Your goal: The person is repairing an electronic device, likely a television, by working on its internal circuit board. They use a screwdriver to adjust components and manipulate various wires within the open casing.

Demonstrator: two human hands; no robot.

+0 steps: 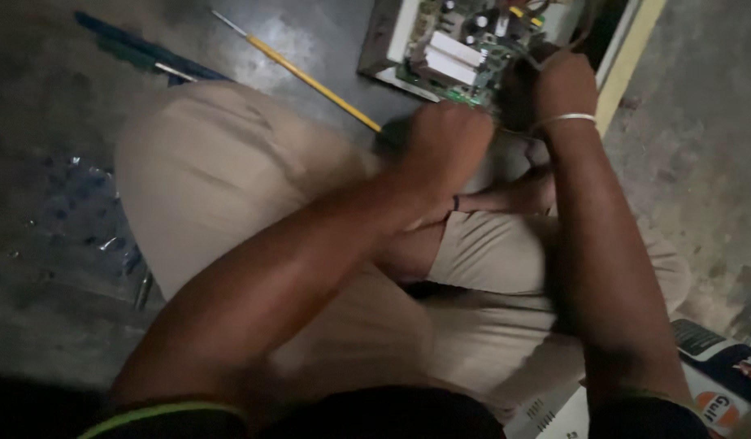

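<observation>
Left hand: the left hand [444, 146] is clenched into a fist just below the near edge of the green printed circuit board [465, 57]; it seems to be gripping the dark handle end of the long yellow-shafted screwdriver [310, 80], though blur and dim light leave that uncertain.
Right hand: the right hand [558, 81] is curled at the right side of the board, fingers closed on thin wires [546, 50] that come off it; a thin pale metal bangle [564, 120] sits on its wrist.
Circuit board: it lies in a shallow grey metal casing [384, 45] on the dark concrete floor [701, 154], at the top of the view, just beyond the person's knees; white blocks and small round parts stand on it.
Screwdriver: its shaft runs diagonally from the upper left down to the left fist, the tip pointing away from the board.
Legs: the person sits low with knees bent, in beige trousers [229, 171], both forearms reaching over them.
Floor, left: a crumpled clear plastic sheet [75, 211] lies on the concrete, and a dark blue strip [140, 50] lies near the screwdriver's tip.
Floor, lower right: a printed cardboard box [717, 382] shows beside the right forearm.
</observation>
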